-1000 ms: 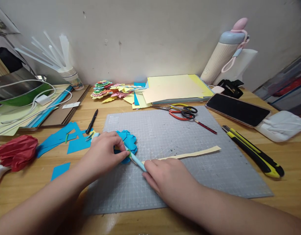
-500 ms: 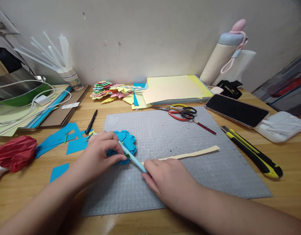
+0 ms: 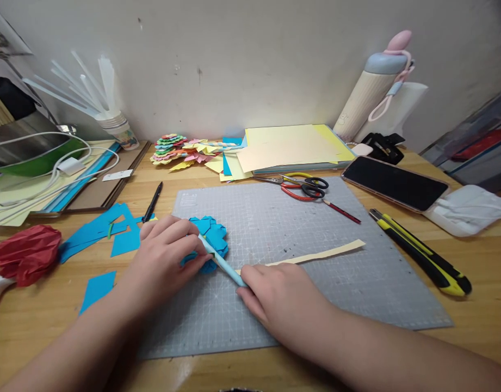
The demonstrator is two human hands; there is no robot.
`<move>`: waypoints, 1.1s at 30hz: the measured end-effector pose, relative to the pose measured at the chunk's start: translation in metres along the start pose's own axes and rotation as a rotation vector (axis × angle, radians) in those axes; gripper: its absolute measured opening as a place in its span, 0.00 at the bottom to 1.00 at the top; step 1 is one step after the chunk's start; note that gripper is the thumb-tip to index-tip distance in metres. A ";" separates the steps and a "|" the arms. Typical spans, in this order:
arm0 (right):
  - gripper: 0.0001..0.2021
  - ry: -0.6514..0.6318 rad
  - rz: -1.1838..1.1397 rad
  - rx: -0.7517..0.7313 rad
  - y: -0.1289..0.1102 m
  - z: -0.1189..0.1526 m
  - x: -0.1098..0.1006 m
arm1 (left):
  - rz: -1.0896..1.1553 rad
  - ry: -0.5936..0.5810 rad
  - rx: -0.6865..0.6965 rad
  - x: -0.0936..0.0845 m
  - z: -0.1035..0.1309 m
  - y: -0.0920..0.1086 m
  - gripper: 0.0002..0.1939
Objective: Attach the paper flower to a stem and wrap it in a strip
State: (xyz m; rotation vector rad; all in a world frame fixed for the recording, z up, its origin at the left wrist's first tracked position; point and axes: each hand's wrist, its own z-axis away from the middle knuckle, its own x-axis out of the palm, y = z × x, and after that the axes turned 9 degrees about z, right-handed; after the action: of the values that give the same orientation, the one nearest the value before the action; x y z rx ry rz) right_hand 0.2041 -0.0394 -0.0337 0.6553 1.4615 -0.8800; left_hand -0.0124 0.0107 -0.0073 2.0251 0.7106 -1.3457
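Note:
A light blue paper tube [image 3: 229,270] slants over the grey cutting mat [image 3: 315,305], its upper end at a blue folded paper flower [image 3: 216,237]. The fingers of my left hand [image 3: 172,253] are closed on the tube near the flower and cover part of both. A small dark green bit shows at those fingertips. My right hand [image 3: 280,294] pinches the tube's lower end between thumb and fingers. From beside my right fingers a cream paper strip [image 3: 332,253] runs to the right across the mat.
Scissors [image 3: 303,188] and a dark red pencil [image 3: 343,212] lie at the mat's back. On the right are a utility knife [image 3: 424,253] and a phone [image 3: 395,183]. Blue paper scraps [image 3: 97,288], a black pen [image 3: 153,202] and red crumpled paper [image 3: 25,253] lie left.
My left fingers have shifted slightly along the tube, and less of the green bit shows at their tips. My right hand and the tube have barely moved.

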 end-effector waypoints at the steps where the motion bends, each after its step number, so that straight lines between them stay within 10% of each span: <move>1: 0.05 -0.003 0.000 0.002 0.000 0.000 0.000 | -0.010 0.007 -0.001 0.001 0.000 0.000 0.08; 20: 0.05 -0.056 -0.002 0.003 0.001 -0.002 -0.003 | -0.046 0.207 -0.169 0.006 -0.003 -0.001 0.10; 27: 0.07 -0.060 0.011 0.028 -0.001 -0.001 -0.001 | -0.071 0.381 -0.481 -0.002 0.002 -0.016 0.09; 33: 0.07 -0.056 -0.022 0.022 0.000 0.001 -0.002 | -0.192 0.275 -0.637 -0.010 0.006 -0.037 0.09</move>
State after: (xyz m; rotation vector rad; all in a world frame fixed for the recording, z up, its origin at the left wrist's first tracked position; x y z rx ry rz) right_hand 0.2050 -0.0398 -0.0314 0.6275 1.4131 -0.9259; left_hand -0.0455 0.0306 -0.0063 1.6519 1.2960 -0.7883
